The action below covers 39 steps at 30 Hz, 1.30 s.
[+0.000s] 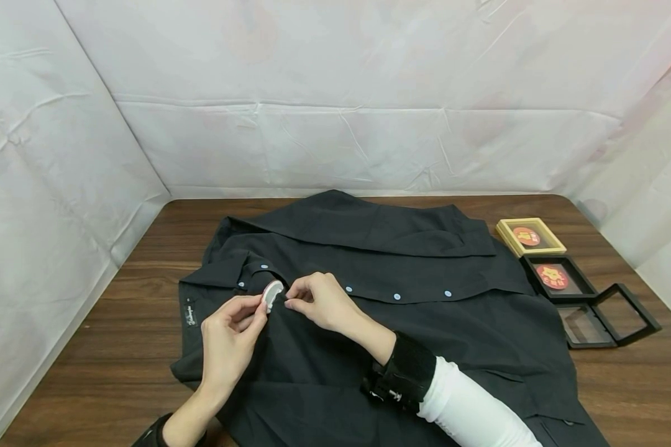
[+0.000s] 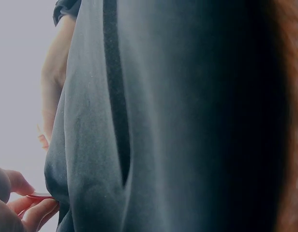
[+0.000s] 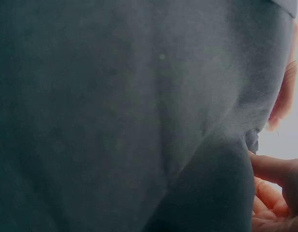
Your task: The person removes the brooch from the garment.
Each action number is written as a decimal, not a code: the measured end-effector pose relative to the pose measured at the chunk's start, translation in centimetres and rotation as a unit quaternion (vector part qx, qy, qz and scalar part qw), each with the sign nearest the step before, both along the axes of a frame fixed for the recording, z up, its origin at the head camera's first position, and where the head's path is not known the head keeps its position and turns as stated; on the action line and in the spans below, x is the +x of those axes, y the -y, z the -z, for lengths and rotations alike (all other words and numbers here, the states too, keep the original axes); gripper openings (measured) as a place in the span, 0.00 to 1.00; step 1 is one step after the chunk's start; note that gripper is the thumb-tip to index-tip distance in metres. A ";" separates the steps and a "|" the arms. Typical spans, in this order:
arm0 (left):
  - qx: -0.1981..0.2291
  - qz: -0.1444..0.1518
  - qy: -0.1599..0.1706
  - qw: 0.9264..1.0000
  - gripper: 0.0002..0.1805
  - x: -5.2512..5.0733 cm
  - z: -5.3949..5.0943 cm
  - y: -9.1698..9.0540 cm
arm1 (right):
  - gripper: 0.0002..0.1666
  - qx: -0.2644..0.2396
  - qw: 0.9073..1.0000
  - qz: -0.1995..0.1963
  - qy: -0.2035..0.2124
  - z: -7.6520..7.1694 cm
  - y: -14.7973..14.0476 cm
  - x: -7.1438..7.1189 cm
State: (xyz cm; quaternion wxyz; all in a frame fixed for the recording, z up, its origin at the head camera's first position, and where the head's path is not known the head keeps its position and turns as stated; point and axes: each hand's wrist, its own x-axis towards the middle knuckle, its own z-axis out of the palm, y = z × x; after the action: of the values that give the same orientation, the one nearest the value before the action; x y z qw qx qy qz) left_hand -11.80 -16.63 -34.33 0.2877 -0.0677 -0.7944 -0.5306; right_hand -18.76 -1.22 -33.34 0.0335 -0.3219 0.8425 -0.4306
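Observation:
A dark button-up shirt (image 1: 414, 338) lies spread over the table, its placket dotted with pale snaps. My left hand (image 1: 232, 338) pinches a round badge (image 1: 272, 293) by its edge, between thumb and fingers. The badge's white back faces up, and a thin red rim shows in the left wrist view, right against the cloth. Just right of the badge, my right hand (image 1: 324, 303) pinches a raised fold of the shirt between thumb and fingertips. Cloth fills most of the right wrist view, with the right hand (image 3: 279, 191) at its edge. The badge's front is hidden.
Right of the shirt, a gold-rimmed case (image 1: 543, 226) and a black case (image 1: 576, 280) each hold a red round badge. Below them, another black case (image 1: 626, 338) stands open. White sheets (image 1: 335, 149) hang behind and beside the wooden table (image 1: 117, 366).

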 end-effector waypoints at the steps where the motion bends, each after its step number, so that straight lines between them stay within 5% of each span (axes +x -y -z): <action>1: 0.004 0.001 -0.001 1.000 0.07 0.0 0.0 0.0 | 0.02 0.001 1.000 0.000 0.001 0.0 0.0 0.0; 28: 0.095 0.010 0.018 0.995 0.07 -0.3 0.5 0.0 | 0.03 0.045 0.999 -0.012 0.020 -0.4 0.3 0.2; 39: 0.095 0.008 0.025 0.995 0.06 -0.5 0.5 0.1 | 0.03 0.048 0.998 -0.023 0.023 -0.8 0.1 0.0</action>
State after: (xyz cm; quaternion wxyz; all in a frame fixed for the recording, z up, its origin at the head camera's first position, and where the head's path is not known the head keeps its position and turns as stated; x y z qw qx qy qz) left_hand -12.27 -16.76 -34.81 0.2692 -0.0329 -0.7466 -0.6075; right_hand -18.75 -1.30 -32.54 0.0782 -0.3293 0.8538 -0.3956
